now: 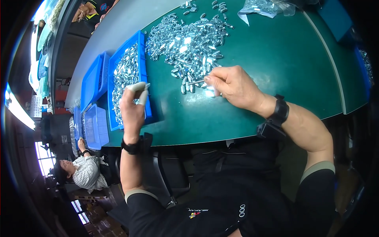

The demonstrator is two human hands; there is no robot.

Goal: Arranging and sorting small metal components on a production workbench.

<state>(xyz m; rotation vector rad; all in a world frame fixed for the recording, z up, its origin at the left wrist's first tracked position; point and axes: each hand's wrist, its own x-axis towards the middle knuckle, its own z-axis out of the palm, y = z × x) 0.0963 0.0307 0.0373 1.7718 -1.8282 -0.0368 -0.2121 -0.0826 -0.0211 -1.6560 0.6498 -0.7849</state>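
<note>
While the left hand (133, 107) pinches one small metal piece (147, 85) over the nearer of two blue trays (143, 55), the right hand (233, 86) clamps another piece (196, 82) — beside one shiny heap (187, 47) on the green table (276, 63).

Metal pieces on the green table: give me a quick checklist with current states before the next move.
1. Right hand pinches a thin metal piece at the edge of the pile of metal pieces: ok.
2. Left hand holds a small piece over the blue tray, fingertips covered: ok.
3. Blue tray has room: cannot tell, it looks well filled.
4. Pile stays on the green table, away from its edge: ok.
5. Clear bag lies apart from both hands: ok.
</note>
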